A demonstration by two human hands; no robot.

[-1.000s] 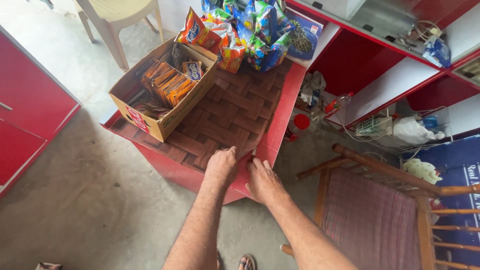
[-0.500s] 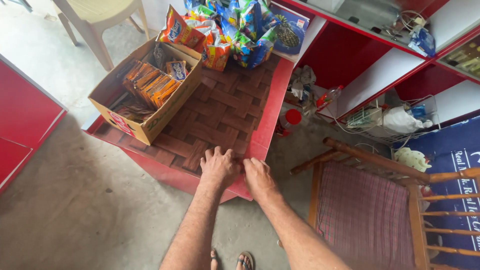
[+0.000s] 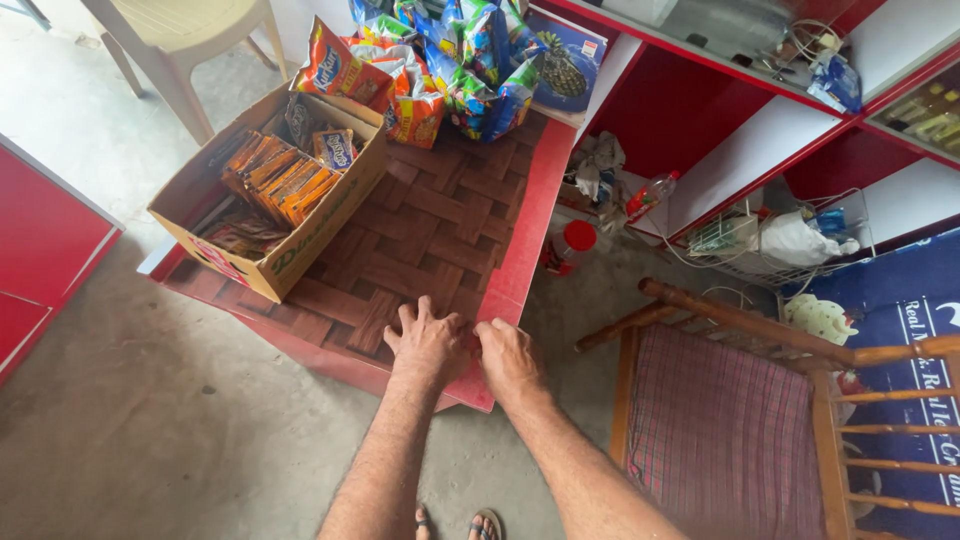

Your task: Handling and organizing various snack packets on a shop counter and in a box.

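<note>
A low red table with a brown woven-pattern top stands in front of me. My left hand lies flat on its near corner, fingers spread. My right hand curls over the same corner's red edge, right beside the left. On the table's left side sits an open cardboard box holding orange snack packets. At the far end is a pile of colourful snack bags.
A wooden chair with a checked cushion stands to the right. Red and white shelves with clutter and a wire basket line the back right. A plastic chair is at top left, a red cabinet at left. Bottles lie on the concrete floor.
The view has shifted slightly. Both hands stay on the table's near corner, and the table appears slightly nearer to me.
</note>
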